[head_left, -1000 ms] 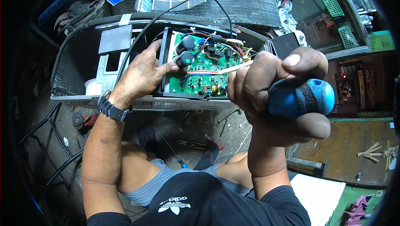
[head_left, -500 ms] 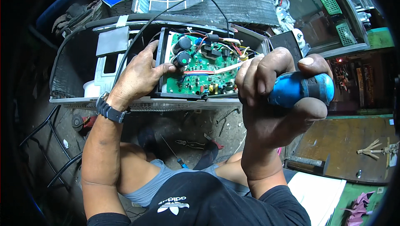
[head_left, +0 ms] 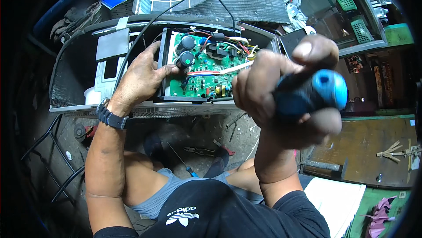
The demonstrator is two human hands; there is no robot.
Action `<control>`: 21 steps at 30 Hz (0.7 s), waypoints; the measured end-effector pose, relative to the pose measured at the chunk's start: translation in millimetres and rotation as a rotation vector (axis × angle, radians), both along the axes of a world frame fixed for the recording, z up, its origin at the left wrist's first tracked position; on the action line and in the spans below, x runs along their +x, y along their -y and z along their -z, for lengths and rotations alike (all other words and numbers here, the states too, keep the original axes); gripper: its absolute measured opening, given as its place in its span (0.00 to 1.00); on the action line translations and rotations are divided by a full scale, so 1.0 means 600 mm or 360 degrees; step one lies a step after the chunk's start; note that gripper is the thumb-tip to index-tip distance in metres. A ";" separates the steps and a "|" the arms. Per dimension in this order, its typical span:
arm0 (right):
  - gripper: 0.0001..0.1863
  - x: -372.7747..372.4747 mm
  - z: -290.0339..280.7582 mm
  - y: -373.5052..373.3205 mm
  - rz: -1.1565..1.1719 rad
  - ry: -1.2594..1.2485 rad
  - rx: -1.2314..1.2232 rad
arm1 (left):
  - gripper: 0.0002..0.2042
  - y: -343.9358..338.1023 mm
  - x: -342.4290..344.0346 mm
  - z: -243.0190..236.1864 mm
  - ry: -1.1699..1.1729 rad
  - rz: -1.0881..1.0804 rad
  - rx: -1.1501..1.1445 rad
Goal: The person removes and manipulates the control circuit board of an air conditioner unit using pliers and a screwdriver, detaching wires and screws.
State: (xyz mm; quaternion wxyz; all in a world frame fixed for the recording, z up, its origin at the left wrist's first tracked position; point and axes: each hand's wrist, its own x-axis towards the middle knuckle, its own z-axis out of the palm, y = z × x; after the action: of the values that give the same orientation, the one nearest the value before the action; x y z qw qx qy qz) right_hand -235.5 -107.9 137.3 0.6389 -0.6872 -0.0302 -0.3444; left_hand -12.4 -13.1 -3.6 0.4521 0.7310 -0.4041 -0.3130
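Observation:
My left hand [head_left: 143, 73] grips the left wall of a black housing [head_left: 166, 40], thumb over the inside and fingers behind it. A green circuit board [head_left: 200, 64] lies in the housing, with two large round capacitors [head_left: 187, 58] and bundled wires [head_left: 204, 73]. In front of the board's right end, my right hand [head_left: 263, 86] is closed around the blue and black handle of what looks like a screwdriver [head_left: 332, 89]. The hand is smeared by motion and close to the camera. It hides the tool's shaft and tip and part of the board.
The housing sits in a long casing [head_left: 70, 77] with a grey bracket [head_left: 112, 47]. A black cable [head_left: 154, 18] arches over it. Pliers [head_left: 200, 151] and another blue-handled screwdriver [head_left: 190, 171] lie on the floor. Finned panels [head_left: 246, 3] stand behind; a wooden board [head_left: 351, 150] is at right.
My right hand has turned the handle, its end now facing more toward the camera, and shifted slightly left. My left hand keeps its hold; the whole view has slid a little.

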 end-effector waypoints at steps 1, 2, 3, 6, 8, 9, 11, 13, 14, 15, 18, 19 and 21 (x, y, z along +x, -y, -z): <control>0.33 0.008 0.006 0.005 0.0105 0.0023 -0.0068 | 0.42 0.000 0.005 0.011 0.0024 0.0028 -0.0036; 0.32 0.016 0.011 0.009 0.0240 0.0055 -0.0138 | 0.42 0.001 0.003 0.007 0.0026 0.0025 -0.0039; 0.32 0.017 0.016 0.001 0.0417 0.0079 -0.0233 | 0.42 0.002 -0.001 -0.001 -0.0016 0.0019 -0.0021; 0.31 0.009 0.011 -0.030 0.0656 0.0127 -0.0304 | 0.42 0.001 0.002 -0.009 0.0006 0.0032 0.0083; 0.30 -0.015 0.004 -0.028 0.0471 0.0104 -0.0258 | 0.43 0.001 0.000 -0.005 -0.0047 0.0021 -0.0069; 0.29 -0.021 0.001 -0.020 0.0314 0.0102 -0.0235 | 0.43 0.000 0.000 -0.010 -0.0047 0.0017 -0.0067; 0.31 -0.019 0.001 -0.003 0.0043 0.0084 -0.0142 | 0.43 0.001 -0.001 -0.021 -0.0048 0.0012 0.0064; 0.36 -0.003 0.003 0.019 -0.0165 0.0133 -0.0005 | 0.43 0.002 -0.001 -0.012 -0.0064 0.0034 0.0044; 0.37 0.007 0.001 0.026 -0.0159 0.0121 0.0035 | 0.43 0.000 0.001 -0.009 -0.0073 0.0035 0.0026; 0.38 0.015 -0.001 0.024 -0.0068 0.0105 0.0078 | 0.43 -0.002 0.002 -0.010 -0.0074 0.0030 0.0029; 0.41 0.022 0.000 0.003 0.0187 0.0037 0.0179 | 0.43 0.000 0.001 -0.015 0.0014 0.0026 0.0158; 0.41 0.025 0.001 -0.004 0.0228 0.0017 0.0195 | 0.43 0.001 0.000 -0.015 -0.0014 0.0009 0.0107; 0.38 0.027 0.010 -0.015 0.0482 0.0101 0.0037 | 0.44 0.003 -0.004 -0.018 -0.0042 0.0000 0.0049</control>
State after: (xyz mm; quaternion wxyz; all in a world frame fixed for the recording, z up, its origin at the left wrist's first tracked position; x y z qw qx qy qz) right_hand -219.6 -98.7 131.1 0.5863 -0.6652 0.0577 -0.4588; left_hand -14.9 -15.0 7.2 0.4460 0.7336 -0.3933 -0.3289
